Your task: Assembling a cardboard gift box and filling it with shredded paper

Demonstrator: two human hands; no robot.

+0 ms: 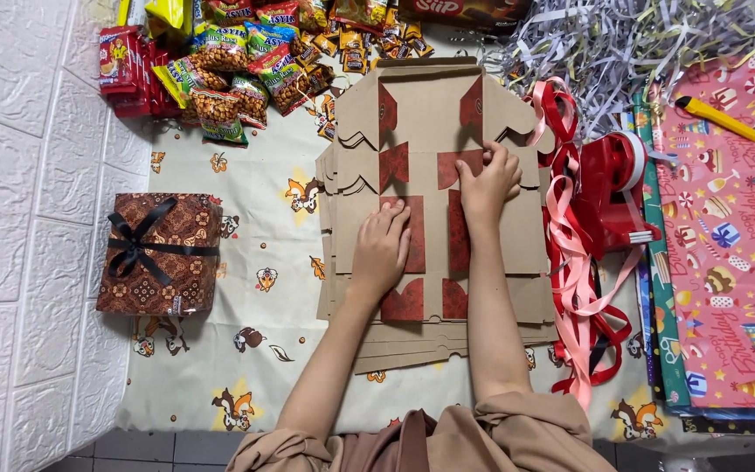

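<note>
So the flat cardboard box blank [434, 201] sits dead centre on top of a stack of the same blanks [447, 336], brown with dark red patterned flaps showing. Its long axis runs 12 to 6, straight away from the person. Both hands are already on it, so no reaching needed.

The left hand [384, 249] lies flat, fingers together, palm pressing the middle panel just left of the centre line. The right hand [487, 183] is further out toward 12, fingers curled and pinching the edge of a red flap [469, 162]. So the right one is the hand working the flap, and the left is just pinning things down.

Going outward: at 3 there's a tangle of red and pink ribbon [570, 262] and a red tape dispenser [618, 188], then gift wrap [727, 227] beyond. At 9, well apart, a finished batik-patterned box with a black bow [161, 255]. Snack packets [220, 61] piled at 11.
</note>
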